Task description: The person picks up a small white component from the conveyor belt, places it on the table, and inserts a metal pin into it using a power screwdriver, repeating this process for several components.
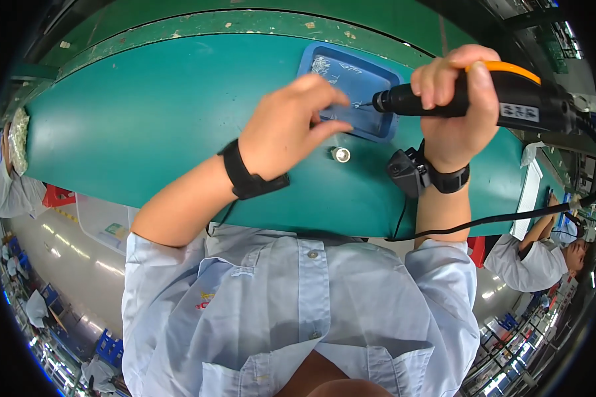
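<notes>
In my right hand (460, 99) is a black electric screwdriver (404, 99) with an orange lever, its fingers wrapped round the body. The tool lies sideways, its thin bit pointing left over a blue plastic tray (385, 131). A heap of small silvery screws (321, 65) sits in the tray's far left corner. My left hand (291, 116) hovers at the tray's left side, thumb and forefinger apart, with nothing visible between them; the bit's tip is close to these fingers. Just below them, a small silvery metal cylinder (341, 154) stands on the green mat.
The green work mat (146, 106) covers the bench, with a raised green ledge (198, 30) along its far side. A black cable (503, 217) crosses at the right. Co-workers (533, 261) sit at the right and the far left, where a clear bag (18, 139) lies.
</notes>
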### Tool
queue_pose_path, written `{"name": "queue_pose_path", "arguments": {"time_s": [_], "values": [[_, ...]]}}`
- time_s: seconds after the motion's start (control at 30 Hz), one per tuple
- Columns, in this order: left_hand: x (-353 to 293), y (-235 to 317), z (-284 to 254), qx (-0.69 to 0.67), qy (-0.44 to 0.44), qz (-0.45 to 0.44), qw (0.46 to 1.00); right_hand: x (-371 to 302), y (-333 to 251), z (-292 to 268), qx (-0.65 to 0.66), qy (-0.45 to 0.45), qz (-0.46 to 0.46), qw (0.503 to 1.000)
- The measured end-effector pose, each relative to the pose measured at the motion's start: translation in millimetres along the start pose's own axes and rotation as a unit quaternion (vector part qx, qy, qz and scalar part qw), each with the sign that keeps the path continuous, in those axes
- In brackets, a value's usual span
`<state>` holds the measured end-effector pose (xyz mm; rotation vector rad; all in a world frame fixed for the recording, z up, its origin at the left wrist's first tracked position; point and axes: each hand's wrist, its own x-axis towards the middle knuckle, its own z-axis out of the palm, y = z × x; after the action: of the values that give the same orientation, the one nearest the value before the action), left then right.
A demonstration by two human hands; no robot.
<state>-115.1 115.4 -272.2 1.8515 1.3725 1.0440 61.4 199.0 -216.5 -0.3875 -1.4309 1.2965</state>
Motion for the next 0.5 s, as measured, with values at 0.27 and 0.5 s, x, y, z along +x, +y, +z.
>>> {"name": "queue_pose_path", "arguments": {"time_s": [0.27, 0.5], "values": [[37.7, -28.0, 18.7, 0.076, -0.007, 0.07, 0.995, 4.4, -3.5, -4.0, 0.045, 0.0, -0.01, 0.999], [40.5, -34.3, 18.2, 0.058, -0.005, 0.057, 0.997, 10.4, -5.9, -7.0, 0.016, 0.023, -0.03, 0.999]]}}
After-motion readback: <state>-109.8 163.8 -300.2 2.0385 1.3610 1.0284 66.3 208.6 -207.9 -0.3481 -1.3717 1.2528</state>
